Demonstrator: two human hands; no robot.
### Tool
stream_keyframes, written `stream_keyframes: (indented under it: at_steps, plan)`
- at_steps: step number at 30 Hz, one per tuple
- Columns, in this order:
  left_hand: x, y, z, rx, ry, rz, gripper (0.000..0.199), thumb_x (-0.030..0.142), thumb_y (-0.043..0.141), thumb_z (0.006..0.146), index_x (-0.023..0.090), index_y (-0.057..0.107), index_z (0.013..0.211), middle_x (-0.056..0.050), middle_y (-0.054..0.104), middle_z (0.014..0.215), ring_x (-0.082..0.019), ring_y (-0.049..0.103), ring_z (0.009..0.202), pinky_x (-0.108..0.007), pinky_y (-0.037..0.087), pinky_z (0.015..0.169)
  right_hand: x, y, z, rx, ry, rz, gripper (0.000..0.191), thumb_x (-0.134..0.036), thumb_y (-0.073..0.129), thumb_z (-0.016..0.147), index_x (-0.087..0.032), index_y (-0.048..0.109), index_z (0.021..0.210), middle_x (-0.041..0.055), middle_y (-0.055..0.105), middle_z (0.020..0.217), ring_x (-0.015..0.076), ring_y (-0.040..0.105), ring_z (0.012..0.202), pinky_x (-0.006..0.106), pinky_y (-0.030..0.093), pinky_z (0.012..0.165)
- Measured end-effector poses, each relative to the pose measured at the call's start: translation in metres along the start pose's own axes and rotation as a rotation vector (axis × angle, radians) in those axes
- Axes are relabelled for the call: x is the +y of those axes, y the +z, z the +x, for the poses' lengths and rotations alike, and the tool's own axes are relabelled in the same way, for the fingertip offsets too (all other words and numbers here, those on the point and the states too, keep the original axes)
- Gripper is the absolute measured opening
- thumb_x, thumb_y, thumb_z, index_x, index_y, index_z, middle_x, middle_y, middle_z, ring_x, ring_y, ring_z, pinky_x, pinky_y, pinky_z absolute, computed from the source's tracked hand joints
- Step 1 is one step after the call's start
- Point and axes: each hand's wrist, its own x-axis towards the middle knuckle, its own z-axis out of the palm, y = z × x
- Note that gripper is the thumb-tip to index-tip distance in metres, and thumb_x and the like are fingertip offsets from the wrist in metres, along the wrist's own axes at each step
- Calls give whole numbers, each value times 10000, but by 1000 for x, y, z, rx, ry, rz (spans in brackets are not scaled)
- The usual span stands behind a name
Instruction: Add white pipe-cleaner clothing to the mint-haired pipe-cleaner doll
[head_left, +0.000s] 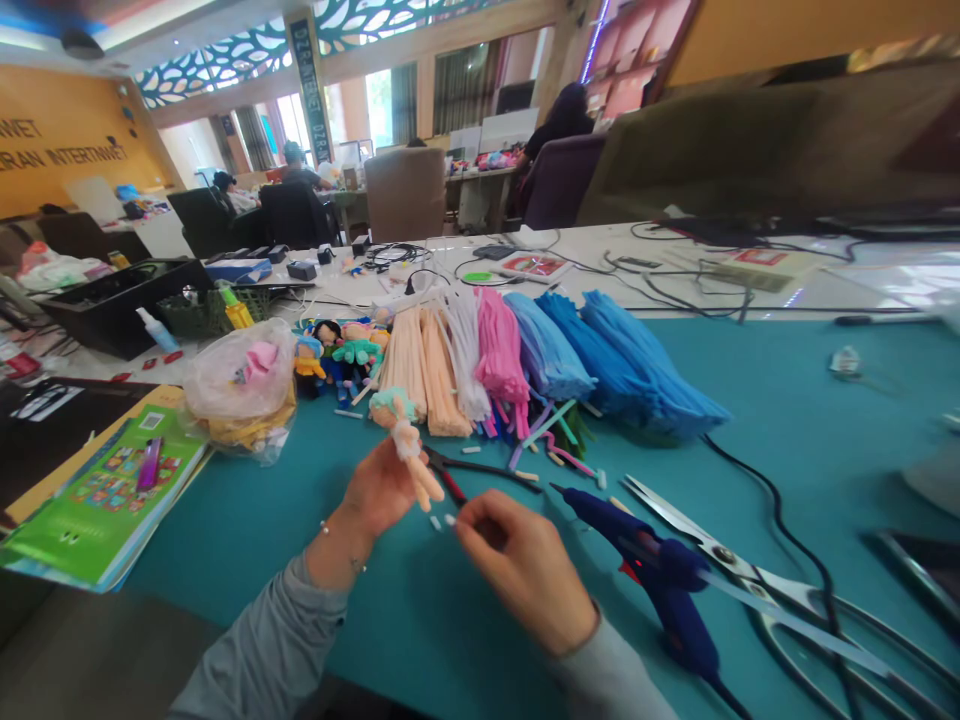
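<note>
Doll point(407, 440): pinched upright in left hand point(382, 488); right hand point(525, 565) just beside, fingers curled on a small white bit. Bag point(241, 385), left: pink and yellow material inside.

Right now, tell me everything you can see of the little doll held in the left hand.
The doll is a small figure that looks made of fuzzy pipe cleaner: a mint-green hair top, a pale peach face and body, thin peach legs pointing down to the right. It is tilted, head up and to the left, above the teal table. The left hand pinches its body from below. The right hand is close to its legs; I cannot tell if it touches them.
</note>
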Motion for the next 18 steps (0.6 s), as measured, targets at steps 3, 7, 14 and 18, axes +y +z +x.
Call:
stream_keyframes:
  at_steps: [3,7,14,18]
  plan:
    - [-5,-1,-2,-46,-30,43,68,141,643,748,148,626,682,12,528,629,-101,516,550,-233,435,568,-5,-20,-2,83,106,375,184,-312,496,755,-192,542,623,-34,496,522,110,457,482,216,369,453]
    - [-9,0,-5,-89,-25,126,93,155,724,677,134,633,675,5,573,629,-109,540,559,-243,443,580,-20,-29,1,148,201,626,185,-340,572,646,-187,530,550,-52,434,483,93,373,468,224,299,444]
    - [-14,1,-7,-123,7,227,148,168,770,619,145,628,655,-18,639,642,-165,615,638,-279,457,614,-29,-24,10,114,257,678,154,-311,574,607,-200,510,520,-43,493,439,92,394,435,226,303,440]
    - [-15,1,-8,-103,8,234,229,211,834,532,138,649,646,-17,659,640,-159,624,633,-269,463,625,-27,-23,12,102,274,693,155,-307,577,608,-208,495,520,-51,484,403,91,394,409,218,300,410]
